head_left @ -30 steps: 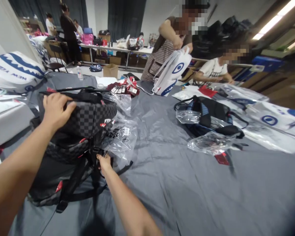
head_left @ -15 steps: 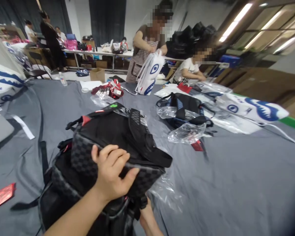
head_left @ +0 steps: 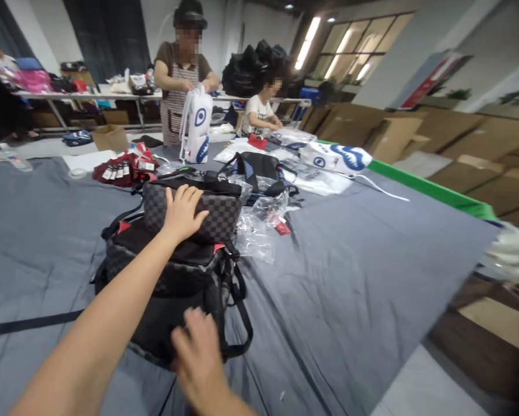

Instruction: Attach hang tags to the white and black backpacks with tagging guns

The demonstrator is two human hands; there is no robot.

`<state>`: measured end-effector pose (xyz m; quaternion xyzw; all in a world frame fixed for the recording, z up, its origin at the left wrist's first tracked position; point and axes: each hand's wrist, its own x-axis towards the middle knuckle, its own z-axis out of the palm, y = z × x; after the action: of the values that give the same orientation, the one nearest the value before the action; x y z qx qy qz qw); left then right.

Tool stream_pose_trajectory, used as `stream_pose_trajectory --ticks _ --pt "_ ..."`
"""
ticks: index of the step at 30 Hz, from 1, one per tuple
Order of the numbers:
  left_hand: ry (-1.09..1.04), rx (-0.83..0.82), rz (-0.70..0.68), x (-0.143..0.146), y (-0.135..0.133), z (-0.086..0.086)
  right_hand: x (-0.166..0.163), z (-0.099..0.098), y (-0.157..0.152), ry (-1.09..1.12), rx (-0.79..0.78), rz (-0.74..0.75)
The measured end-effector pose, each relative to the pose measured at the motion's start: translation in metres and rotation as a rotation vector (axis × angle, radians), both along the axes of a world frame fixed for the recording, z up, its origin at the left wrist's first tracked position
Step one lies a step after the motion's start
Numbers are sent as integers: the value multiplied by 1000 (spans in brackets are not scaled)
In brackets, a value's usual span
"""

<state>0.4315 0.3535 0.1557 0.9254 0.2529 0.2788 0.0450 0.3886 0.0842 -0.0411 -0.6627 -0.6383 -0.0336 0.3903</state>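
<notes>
A black backpack with a grey-and-black checkered panel (head_left: pixel 219 216) lies on top of more black checkered bag (head_left: pixel 129 257), with red tabs showing between them. Against the checkered panel rests my left hand (head_left: pixel 183 216), its fingers stretched toward the upper edge and its thumb spread. My right hand (head_left: pixel 201 352), smeared by motion, hovers at or just above the lower black bag part with fingers apart and nothing in them. Straps loop out at the right side, and one long black strap (head_left: pixel 34 322) runs left across the cloth.
Beyond lie a black-and-blue backpack (head_left: pixel 259 167), clear plastic wrap (head_left: pixel 257 234), red tagged items (head_left: pixel 123 167) and a white-and-blue bag (head_left: pixel 335 157). Across the grey-covered table (head_left: pixel 350 277), a co-worker (head_left: pixel 179 86) holds a white bag; another person (head_left: pixel 261 112) sits behind. Cardboard (head_left: pixel 467 133) stands right.
The view has swung right. The upper backpack has tipped so its checkered panel faces me, my left hand still against it. My right hand has come out from beneath the bag's right side.
</notes>
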Motion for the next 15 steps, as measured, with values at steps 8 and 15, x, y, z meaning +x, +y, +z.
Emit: stream_pose_trajectory --ticks 8,15 --pt "138 71 5 -8 28 -1 -18 -37 31 -420 -49 134" --pt "32 14 -6 -78 22 -36 94 -11 95 -344 -276 99"
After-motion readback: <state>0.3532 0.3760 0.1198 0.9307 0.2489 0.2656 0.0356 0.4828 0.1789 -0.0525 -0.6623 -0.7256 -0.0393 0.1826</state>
